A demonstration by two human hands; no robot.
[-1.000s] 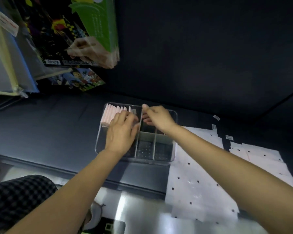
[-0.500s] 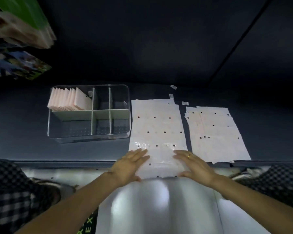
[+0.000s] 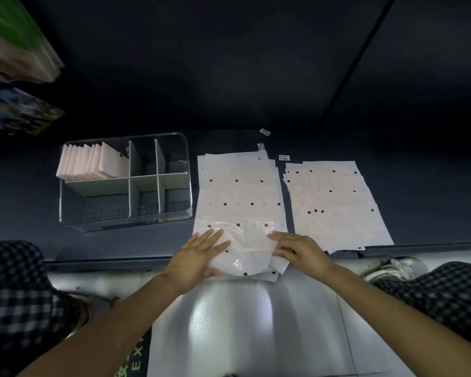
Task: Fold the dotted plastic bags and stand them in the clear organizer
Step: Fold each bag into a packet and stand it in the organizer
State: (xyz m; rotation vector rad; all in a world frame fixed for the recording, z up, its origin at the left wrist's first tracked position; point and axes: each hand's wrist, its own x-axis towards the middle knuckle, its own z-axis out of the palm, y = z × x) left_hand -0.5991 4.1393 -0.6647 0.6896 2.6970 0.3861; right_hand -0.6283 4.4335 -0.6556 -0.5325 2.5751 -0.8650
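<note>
A pile of flat pink dotted plastic bags point(image 3: 239, 191) lies on the dark surface in front of me. The near end of the top bag point(image 3: 246, 254) is lifted and bent up. My left hand point(image 3: 199, 257) lies on its left side with fingers straight and its thumb tucked under the near edge. My right hand point(image 3: 301, 250) holds the bag's right edge with curled fingers. The clear organizer point(image 3: 125, 221) stands to the left, with several folded pink bags point(image 3: 93, 165) upright in its back-left compartment. A second pile of dotted bags point(image 3: 335, 202) lies to the right.
Small white labels point(image 3: 265, 131) lie behind the piles. Picture boxes point(image 3: 17, 112) and a green package point(image 3: 14, 42) hang at the upper left. My checked trouser legs point(image 3: 19, 289) flank a grey floor strip, with a shoe point(image 3: 389, 268) at the right.
My hands left the organizer and came down to the near end of the left pile. Since half a second ago the bag's near edge has risen and bunched up between them.
</note>
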